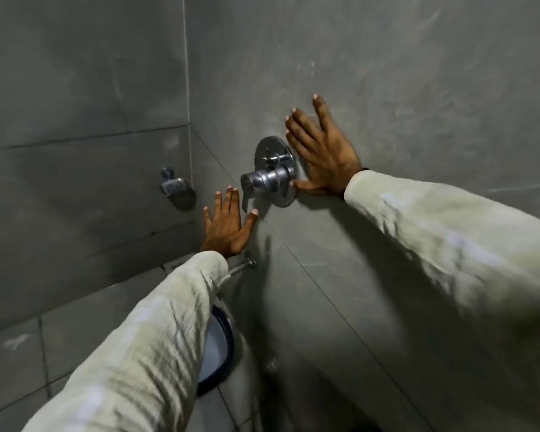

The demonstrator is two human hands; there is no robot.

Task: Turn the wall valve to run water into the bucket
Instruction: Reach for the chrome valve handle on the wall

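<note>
A chrome wall valve (pixel 273 173) with a round plate and a lever handle sticks out of the grey tiled wall. My right hand (pixel 320 151) lies flat on the wall just right of the plate, fingers spread, its thumb touching the plate's lower edge. My left hand (pixel 226 226) is spread flat below and left of the valve, thumb tip just under the lever. Neither hand grips anything. A chrome spout (pixel 242 265) juts from the wall under my left wrist. Below it stands a bucket (pixel 222 344) with a dark blue rim, largely hidden by my left sleeve.
A second small chrome tap (pixel 173 187) is mounted on the adjoining wall at the left, near the corner. Grey floor tiles (pixel 19 363) spread at lower left. My pale sleeves cross the lower half of the view.
</note>
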